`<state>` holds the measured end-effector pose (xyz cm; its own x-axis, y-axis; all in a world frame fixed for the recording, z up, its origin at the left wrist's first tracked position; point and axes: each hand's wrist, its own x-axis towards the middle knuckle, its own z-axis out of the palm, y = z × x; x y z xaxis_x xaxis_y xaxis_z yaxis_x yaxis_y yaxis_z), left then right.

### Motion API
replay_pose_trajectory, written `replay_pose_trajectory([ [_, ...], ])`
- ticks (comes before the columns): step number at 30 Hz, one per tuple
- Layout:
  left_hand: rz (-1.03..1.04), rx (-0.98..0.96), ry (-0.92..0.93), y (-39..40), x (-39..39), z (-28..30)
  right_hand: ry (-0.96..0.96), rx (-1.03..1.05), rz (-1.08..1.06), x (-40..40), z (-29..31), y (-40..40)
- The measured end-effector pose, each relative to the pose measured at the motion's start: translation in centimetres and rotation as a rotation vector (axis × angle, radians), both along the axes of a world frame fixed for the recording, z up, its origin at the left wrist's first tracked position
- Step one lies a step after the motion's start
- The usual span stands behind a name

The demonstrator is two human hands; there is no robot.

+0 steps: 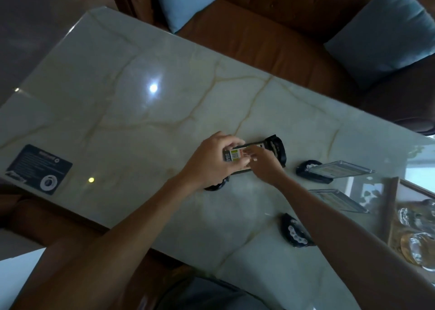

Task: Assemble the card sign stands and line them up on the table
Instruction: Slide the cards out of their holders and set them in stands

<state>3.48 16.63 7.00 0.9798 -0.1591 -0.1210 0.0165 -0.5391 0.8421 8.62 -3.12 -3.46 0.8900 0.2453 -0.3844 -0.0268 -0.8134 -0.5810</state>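
Both hands meet over the middle of the pale marble table [131, 112]. My left hand [209, 161] grips a small printed card sign [235, 155] by its left end. My right hand [263, 163] pinches the same sign from the right. A black stand base [276, 148] stands just behind the sign, and another dark base [215, 186] peeks out under my left wrist. To the right, one assembled stand [329, 171] with a clear card holder stands on its black base. Nearer me a second clear holder [339, 200] and a black base [294, 232] are partly hidden by my right forearm.
A dark printed card with a white ring [38, 169] lies flat at the table's left end. Glassware on a wooden tray [414, 234] sits at the right edge. Brown leather seating with blue cushions [383, 36] lines the far side.
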Motion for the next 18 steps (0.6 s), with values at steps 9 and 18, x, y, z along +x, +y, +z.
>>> replay_pose_trajectory([
  [9,-0.167,0.278,0.43,-3.6,10.6,-5.8,0.081,-0.242,0.258,5.9,-1.5,-1.5],
  [18,-0.277,0.501,0.613,-4.8,12.0,-13.1,-0.074,-0.505,0.583,7.3,-4.4,-1.7],
])
